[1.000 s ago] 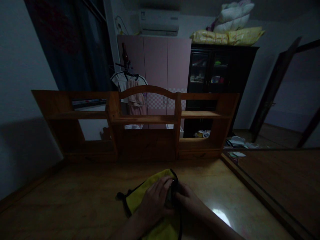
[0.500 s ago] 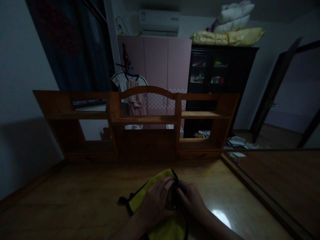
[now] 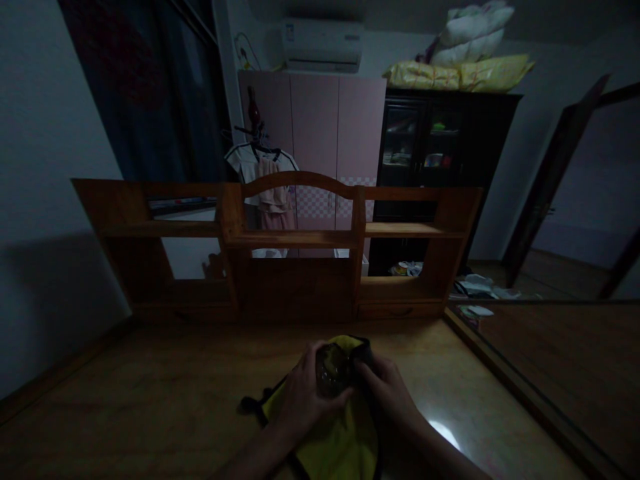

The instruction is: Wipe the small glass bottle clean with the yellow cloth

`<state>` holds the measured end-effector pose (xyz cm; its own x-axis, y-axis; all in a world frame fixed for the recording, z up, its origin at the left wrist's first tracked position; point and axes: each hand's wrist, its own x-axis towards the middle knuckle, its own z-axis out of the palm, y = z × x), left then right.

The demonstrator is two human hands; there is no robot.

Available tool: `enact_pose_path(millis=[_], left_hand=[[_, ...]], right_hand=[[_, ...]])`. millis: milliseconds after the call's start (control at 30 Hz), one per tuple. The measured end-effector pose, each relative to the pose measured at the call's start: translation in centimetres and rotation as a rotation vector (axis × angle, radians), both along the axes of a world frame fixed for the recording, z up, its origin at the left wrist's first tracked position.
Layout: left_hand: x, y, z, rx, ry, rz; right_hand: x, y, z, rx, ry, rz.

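Observation:
My left hand is curled round a clear, shiny, round vessel that looks like a drinking glass; its open end faces me and yellow shows through it. A yellow cloth with a black border lies under and behind the glass, spread over the desk. At the glass's right side, my right hand pinches the dark edge of this cloth. Its fingertips are partly hidden in the dark fold. A black loop or tab sticks out at the cloth's left corner.
The wooden desktop carries a low wooden shelf unit along its back. A raised edge strip runs down the right side. Farther off stand a pink wardrobe and a dark cabinet.
The glass has tilted toward me, so its open end now shows between my hands. My left hand has shifted round its left side. The cloth's border is drawn up to the right.

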<state>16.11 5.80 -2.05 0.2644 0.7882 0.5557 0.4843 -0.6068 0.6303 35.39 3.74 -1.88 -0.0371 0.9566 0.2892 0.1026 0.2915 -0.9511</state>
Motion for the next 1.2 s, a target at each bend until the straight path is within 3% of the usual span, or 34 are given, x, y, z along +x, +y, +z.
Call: enact_pose_path(millis=[167,333,533,867,1200], left_hand=[[0.2,0.1,0.2,-0.11,-0.216,0.015],[0.1,-0.3,0.6,-0.112,-0.195,-0.028],[0.1,-0.4,0.8,-0.054,-0.166,-0.068],[0.0,-0.3,0.7,0.049,-0.054,-0.079],[-0.3,0.3,-0.1,0.142,-0.014,-0.109]], right_hand=[[-0.3,0.2,-0.2,-0.148,0.201,0.081],[-0.7,-0.1,-0.5,-0.286,0.38,0.112],[-1.0,-0.4,0.4,-0.351,0.619,0.359],[-1.0,-0.1,-0.4,-0.379,0.699,0.41],[-0.8,-0.3,0.1,-0.431,0.687,0.418]])
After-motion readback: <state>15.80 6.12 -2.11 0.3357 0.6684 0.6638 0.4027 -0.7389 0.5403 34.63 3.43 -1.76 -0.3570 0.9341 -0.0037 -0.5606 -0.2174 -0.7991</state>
